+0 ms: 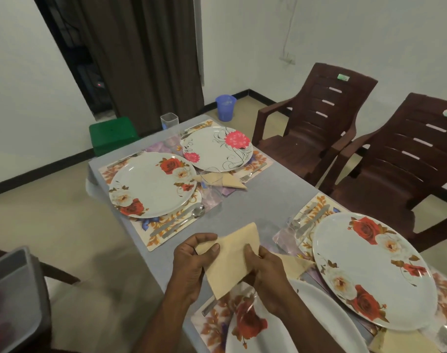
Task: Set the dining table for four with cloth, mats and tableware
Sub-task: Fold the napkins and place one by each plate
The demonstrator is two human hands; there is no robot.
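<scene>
A folded beige napkin point(231, 258) is held over the near part of the grey tablecloth point(265, 200). My left hand point(191, 261) pinches its left corner and my right hand point(265, 271) grips its right edge. Floral mats carry plates: a rose plate at the left point(151, 184), a pink-flower plate at the far end point(217, 147), a rose plate at the right point(372, 271) and one nearest me point(281, 327), partly under my arms. Knives and spoons point(181, 221) lie beside the left plate. Another folded napkin point(230, 180) lies between the far plates, behind a clear glass point(211, 189).
Two brown plastic chairs point(319, 123) stand at the right of the table. A green stool point(112, 133) and a blue cup point(225, 107) sit on the floor beyond the far end. A clear tumbler point(169, 121) stands at the far corner. A grey bin point(13, 296) is at my left.
</scene>
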